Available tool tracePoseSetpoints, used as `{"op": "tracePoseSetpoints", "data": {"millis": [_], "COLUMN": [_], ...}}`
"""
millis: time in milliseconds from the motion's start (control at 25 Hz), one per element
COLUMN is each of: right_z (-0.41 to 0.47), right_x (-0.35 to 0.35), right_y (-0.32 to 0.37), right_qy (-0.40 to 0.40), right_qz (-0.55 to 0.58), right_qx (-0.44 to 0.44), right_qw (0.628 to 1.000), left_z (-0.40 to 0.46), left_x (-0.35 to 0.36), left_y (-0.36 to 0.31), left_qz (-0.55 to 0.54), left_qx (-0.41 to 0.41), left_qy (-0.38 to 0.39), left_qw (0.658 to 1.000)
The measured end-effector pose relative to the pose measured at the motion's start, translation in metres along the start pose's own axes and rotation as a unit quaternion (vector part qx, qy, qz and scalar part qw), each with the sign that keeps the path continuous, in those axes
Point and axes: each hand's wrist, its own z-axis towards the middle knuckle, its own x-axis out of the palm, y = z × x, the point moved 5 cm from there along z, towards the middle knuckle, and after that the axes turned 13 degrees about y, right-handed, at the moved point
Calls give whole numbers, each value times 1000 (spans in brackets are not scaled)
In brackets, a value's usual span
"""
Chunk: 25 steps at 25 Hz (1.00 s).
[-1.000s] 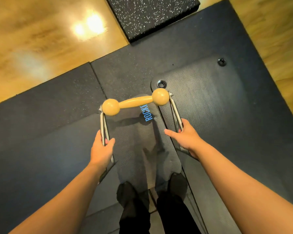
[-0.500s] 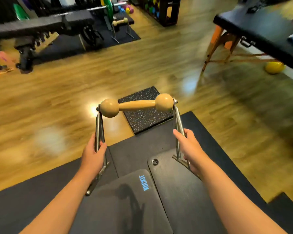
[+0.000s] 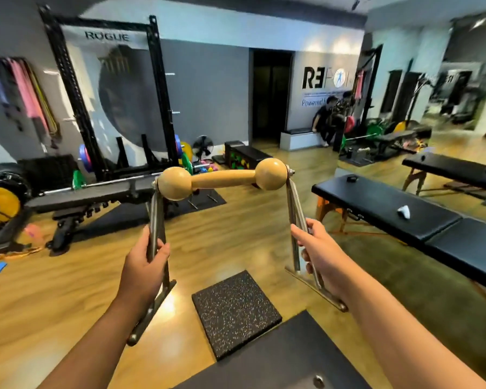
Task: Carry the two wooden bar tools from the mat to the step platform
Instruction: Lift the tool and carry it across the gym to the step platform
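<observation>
The wooden bar tool (image 3: pixel 225 178) was up in the air in front of the person, level with the room and well above the floor. It had a round wooden ball at each end and metal legs hanging down. The left hand (image 3: pixel 143 265) was closed around the left metal leg (image 3: pixel 155 220), and the right hand (image 3: pixel 317 248) was closed around the right metal leg (image 3: pixel 296 217). Each grip was tight on its own leg, likely so the tool stayed flat and did not swing while it was carried.

Half a second before, the tool was held lower, over the edge of the dark mat (image 3: pixel 286 357), and the person looked down at the floor. Now the head was up and the whole gym showed. The speckled square pad (image 3: pixel 236 313) lay just below, past the mat's edge. A black worktop (image 3: pixel 382 203) stood on the right.

Only one tool could be seen in the hands. I could not tell which thing was the step platform.
</observation>
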Motion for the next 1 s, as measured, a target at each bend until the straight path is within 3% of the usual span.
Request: {"op": "tracePoseSetpoints", "data": {"millis": [280, 520, 760, 1000], "right_z": [-44, -99, -147, -172], "right_x": [-21, -7, -3, -23], "right_y": [164, 254, 306, 309], "right_qy": [-13, -22, -26, -4], "right_qz": [-27, 48, 86, 90], "right_qx": [-139, -265, -340, -381], "right_qw": [990, 963, 936, 920], "left_z": [33, 19, -8, -28], "left_x": [-61, -114, -139, -126], "left_y": [-168, -281, -332, -352], "left_qz": [-88, -122, -152, -131], "left_qx": [107, 214, 275, 317], "left_qy": [-36, -31, -36, -33], "left_qw": [990, 969, 949, 939]}}
